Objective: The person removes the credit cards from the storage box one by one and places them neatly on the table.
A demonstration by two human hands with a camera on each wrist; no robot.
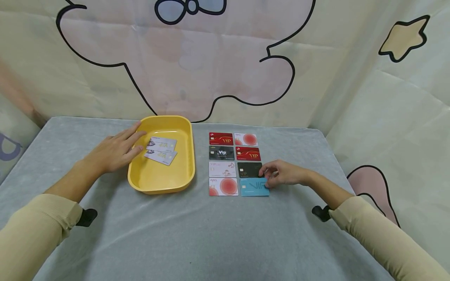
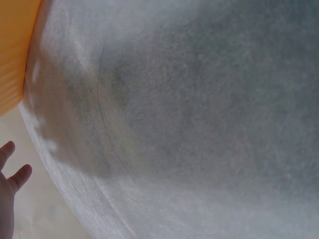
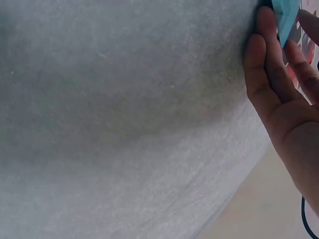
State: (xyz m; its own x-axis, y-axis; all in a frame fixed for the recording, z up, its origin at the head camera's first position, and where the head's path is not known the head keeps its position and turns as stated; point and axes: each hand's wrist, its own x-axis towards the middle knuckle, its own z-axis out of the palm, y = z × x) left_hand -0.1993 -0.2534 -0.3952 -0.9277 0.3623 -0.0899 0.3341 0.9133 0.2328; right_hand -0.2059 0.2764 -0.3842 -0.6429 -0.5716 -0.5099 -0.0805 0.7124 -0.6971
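My left hand (image 1: pixel 117 152) lies with spread, fairly straight fingers over the left rim of a yellow tray (image 1: pixel 161 183). Inside the tray are two overlapping silvery cards (image 1: pixel 161 144). In the left wrist view, only part of the left hand (image 2: pixel 10 184) and the tray's side (image 2: pixel 17 55) show. My right hand (image 1: pixel 284 173) pinches the right edge of a blue VIP card (image 1: pixel 253 187), fingers curled. The right wrist view shows that blue card (image 3: pixel 285 17) at the fingertips. Just above it lies a black card (image 1: pixel 249 169), close to the fingers.
Left of and above the blue card lie more cards in two columns: a white card with red circles (image 1: pixel 225 187), a pale VIP card (image 1: pixel 222 169), a dark Vip card (image 1: pixel 221 153) and red VIP cards (image 1: pixel 247 153). Grey cloth (image 1: pixel 197 234) covers the table; a printed curtain (image 1: pixel 211 58) hangs behind.
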